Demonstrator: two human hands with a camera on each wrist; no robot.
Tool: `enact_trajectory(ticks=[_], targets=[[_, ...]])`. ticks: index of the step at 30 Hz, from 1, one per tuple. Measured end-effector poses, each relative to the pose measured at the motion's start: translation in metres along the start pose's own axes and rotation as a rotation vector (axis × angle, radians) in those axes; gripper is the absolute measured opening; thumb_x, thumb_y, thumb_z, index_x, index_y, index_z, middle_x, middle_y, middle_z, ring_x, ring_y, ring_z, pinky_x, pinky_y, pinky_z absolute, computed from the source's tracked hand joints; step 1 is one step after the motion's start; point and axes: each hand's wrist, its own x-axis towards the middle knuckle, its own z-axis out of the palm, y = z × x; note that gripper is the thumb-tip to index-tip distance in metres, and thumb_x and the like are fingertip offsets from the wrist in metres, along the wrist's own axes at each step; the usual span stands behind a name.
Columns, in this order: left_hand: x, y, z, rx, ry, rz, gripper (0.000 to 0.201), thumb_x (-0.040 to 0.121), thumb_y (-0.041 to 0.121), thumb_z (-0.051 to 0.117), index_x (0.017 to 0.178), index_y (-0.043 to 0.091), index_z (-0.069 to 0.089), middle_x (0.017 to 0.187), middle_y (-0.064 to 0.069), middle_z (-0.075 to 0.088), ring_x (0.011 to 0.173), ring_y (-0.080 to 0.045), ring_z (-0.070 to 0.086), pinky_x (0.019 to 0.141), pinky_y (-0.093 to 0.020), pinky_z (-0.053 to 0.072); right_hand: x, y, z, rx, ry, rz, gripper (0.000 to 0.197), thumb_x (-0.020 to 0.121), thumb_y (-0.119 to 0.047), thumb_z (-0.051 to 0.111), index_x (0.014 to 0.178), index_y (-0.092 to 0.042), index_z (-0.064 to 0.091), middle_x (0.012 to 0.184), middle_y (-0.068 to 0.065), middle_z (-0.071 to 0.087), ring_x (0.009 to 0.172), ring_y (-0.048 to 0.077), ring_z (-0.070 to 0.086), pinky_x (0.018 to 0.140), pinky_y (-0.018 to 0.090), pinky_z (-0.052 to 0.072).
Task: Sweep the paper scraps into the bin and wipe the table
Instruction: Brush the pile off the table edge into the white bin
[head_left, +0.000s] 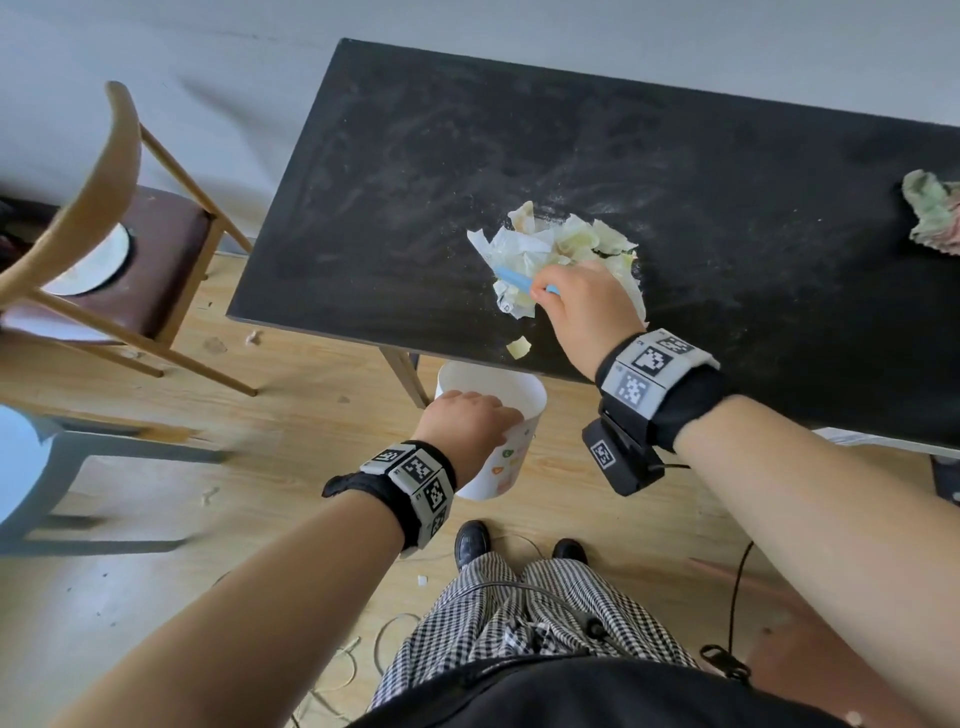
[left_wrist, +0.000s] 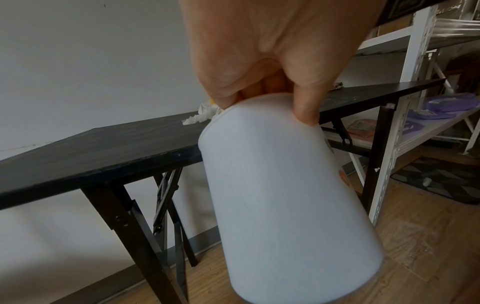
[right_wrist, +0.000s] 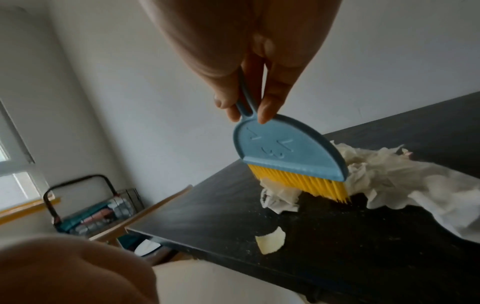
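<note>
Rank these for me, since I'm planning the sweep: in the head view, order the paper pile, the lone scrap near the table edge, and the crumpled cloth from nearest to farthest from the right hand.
1. Paper pile: directly under and around the right hand.
2. Lone scrap: toward the near table edge, above the bin.
3. Crumpled cloth: far right end of the table.

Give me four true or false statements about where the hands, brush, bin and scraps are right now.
1. The right hand grips a small blue brush with yellow bristles. True.
2. The left hand rests flat on the black table. False: it holds the white plastic bin by its rim, below the table edge.
3. The crumpled paper scraps lie on the table. True.
4. The crumpled cloth sits inside the bin. False: it lies on the table.
</note>
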Motion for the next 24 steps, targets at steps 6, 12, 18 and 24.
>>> enact_trajectory(ticks=[6,12,18,24], targets=[[0.002,0.002,0.000,-0.030,0.001,-0.029,0.032,0.099,0.023,0.045,0.130,0.028,0.051,0.114,0.002,0.060,0.105,-0.023,0.054,0.090,-0.033,0.040,0.000,-0.007,0.014,-0.041,-0.152,-0.058,0.025,0.097,-0.021,0.046,0.111,-0.008,0.062,0.098,0.016,0.059,0.093,0.030,0.055,0.069,0.026,0.035],[0.001,0.002,-0.002,-0.013,0.003,-0.036,0.033,0.100,0.023,0.043,0.132,0.028,0.050,0.116,0.001,0.059,0.108,-0.023,0.053,0.091,-0.033,0.038,-0.016,-0.009,-0.012,0.114,-0.056,-0.088,0.021,0.095,-0.018,0.049,0.103,-0.008,0.065,0.084,0.006,0.053,0.080,0.019,0.046,0.069,0.024,0.035],[-0.002,0.001,-0.003,-0.008,-0.006,-0.051,0.032,0.099,0.023,0.044,0.129,0.027,0.051,0.112,0.001,0.059,0.104,-0.023,0.055,0.089,-0.032,0.039,0.012,-0.016,0.001,0.077,-0.026,-0.089,0.023,0.096,-0.018,0.047,0.106,-0.006,0.065,0.093,0.013,0.062,0.090,0.022,0.049,0.071,0.020,0.029],[-0.004,-0.002,-0.005,0.006,-0.011,-0.069,0.033,0.099,0.023,0.044,0.131,0.026,0.051,0.116,0.001,0.059,0.107,-0.023,0.055,0.089,-0.031,0.038,0.002,-0.024,0.022,-0.001,-0.224,-0.095,0.026,0.096,-0.021,0.047,0.109,-0.005,0.063,0.098,0.019,0.055,0.089,0.034,0.056,0.080,0.036,0.045]])
